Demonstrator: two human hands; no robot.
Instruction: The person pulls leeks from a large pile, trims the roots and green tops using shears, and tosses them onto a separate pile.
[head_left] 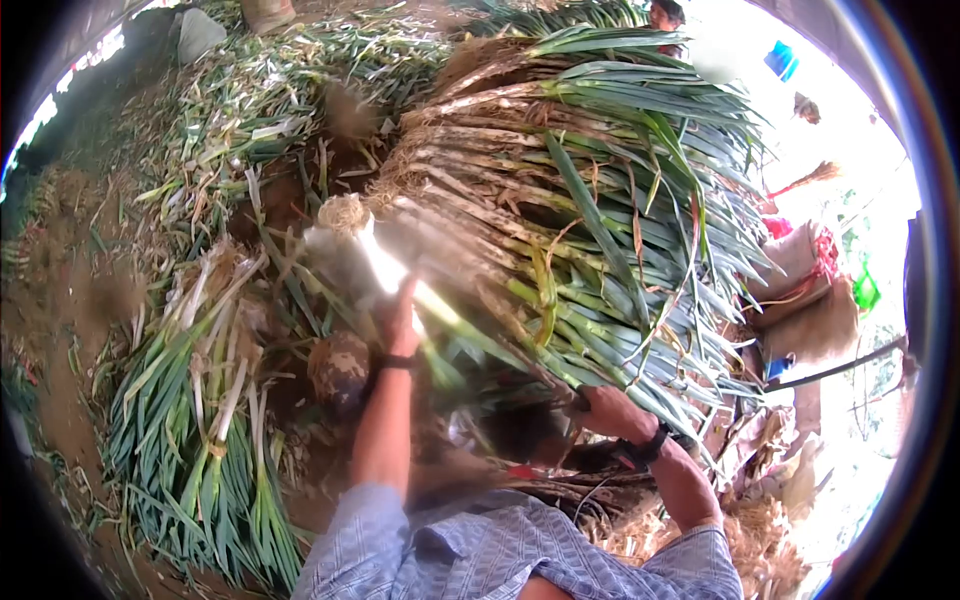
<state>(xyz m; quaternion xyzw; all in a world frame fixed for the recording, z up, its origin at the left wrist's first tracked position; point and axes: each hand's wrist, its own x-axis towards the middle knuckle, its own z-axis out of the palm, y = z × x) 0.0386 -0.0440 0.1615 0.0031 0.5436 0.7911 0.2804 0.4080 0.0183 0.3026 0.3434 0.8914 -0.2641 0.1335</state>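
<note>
As the blurred left hand (402, 318) curls closed around one leek (383, 262), its white shank and roots extend beyond the fingers at the near-left edge of one large leek pile (600, 215). The right hand (615, 413) grips one dark slender object (579, 399), kind unclear. One smaller leek heap (190, 425) lies leftward.
</note>
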